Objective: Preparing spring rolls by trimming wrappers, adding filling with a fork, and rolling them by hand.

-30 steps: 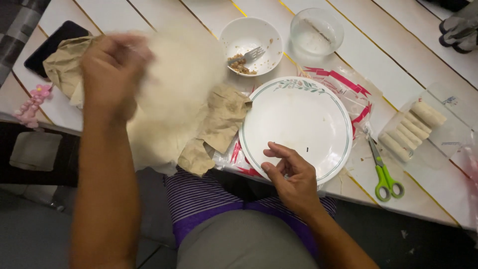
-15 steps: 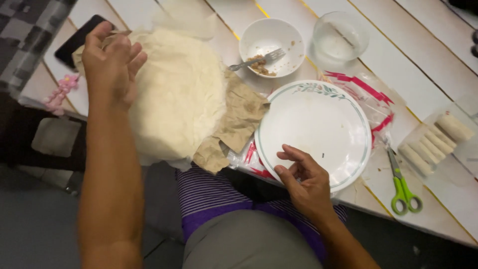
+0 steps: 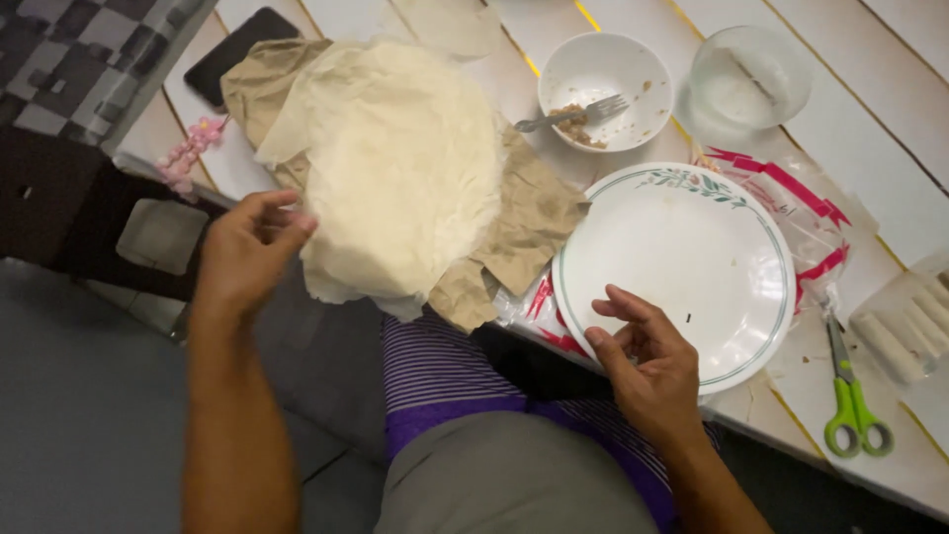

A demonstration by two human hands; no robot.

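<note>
A white plank table (image 3: 890,129) with yellow seams stands over grey floor (image 3: 79,425); checkered tiles (image 3: 69,59) lie beyond.

Warm, soft indoor light over my table, sharp in the middle and dim toward the floor.

The white plate (image 3: 682,267) and pale wrapper sheets (image 3: 395,168) catch the most light and look nearly washed out, though without hard glare. My left hand (image 3: 247,252) is smeared by motion blur at the fingers; my right hand (image 3: 647,361) reads crisp. Shadows are faint and short under the plate's rim. The glass bowl (image 3: 751,84) shows a dull sheen. The lower left falls into murky grey, and the table planks splay outward toward the frame's edges.
</note>
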